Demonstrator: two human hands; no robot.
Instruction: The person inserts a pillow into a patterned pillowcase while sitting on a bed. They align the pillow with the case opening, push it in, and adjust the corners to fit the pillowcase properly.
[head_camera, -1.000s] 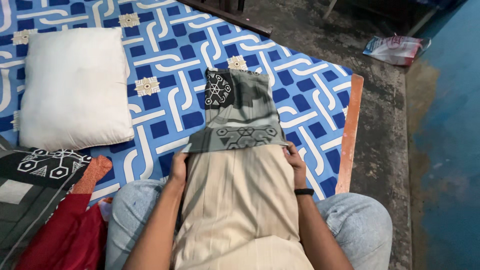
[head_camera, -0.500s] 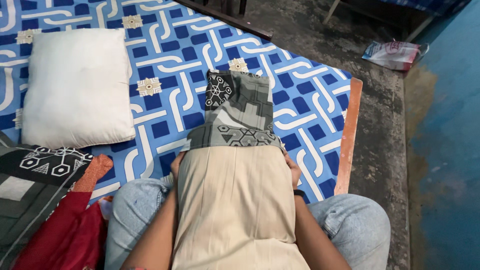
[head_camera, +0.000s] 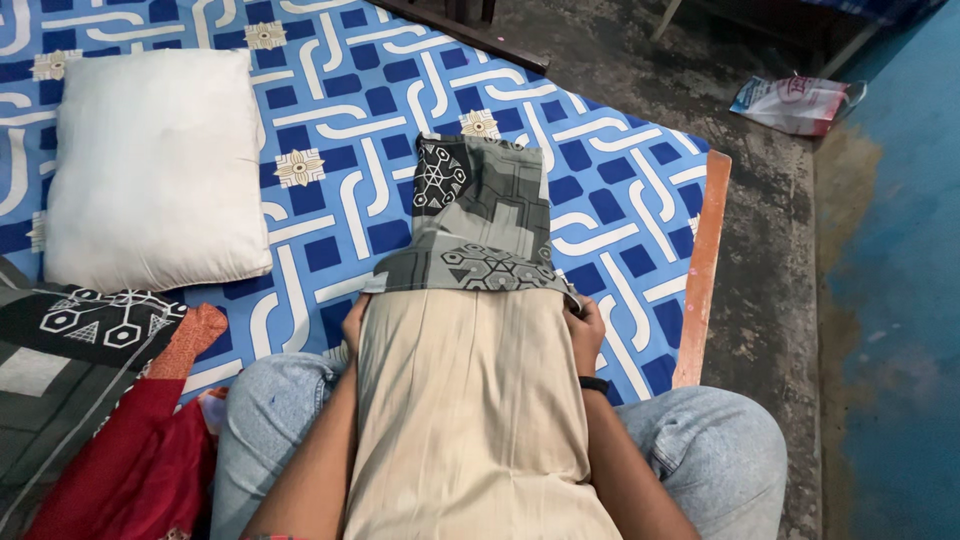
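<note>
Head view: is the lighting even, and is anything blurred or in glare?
Head view: sharp on the beige pillow and grey patterned pillowcase; both hands half hidden; white pillow brightly lit, dark concrete floor dim; no glare or motion blur.

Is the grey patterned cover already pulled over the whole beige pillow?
No, the grey patterned cover sits only on the far end of the beige pillow, and both hands hold its open edge there.
</note>
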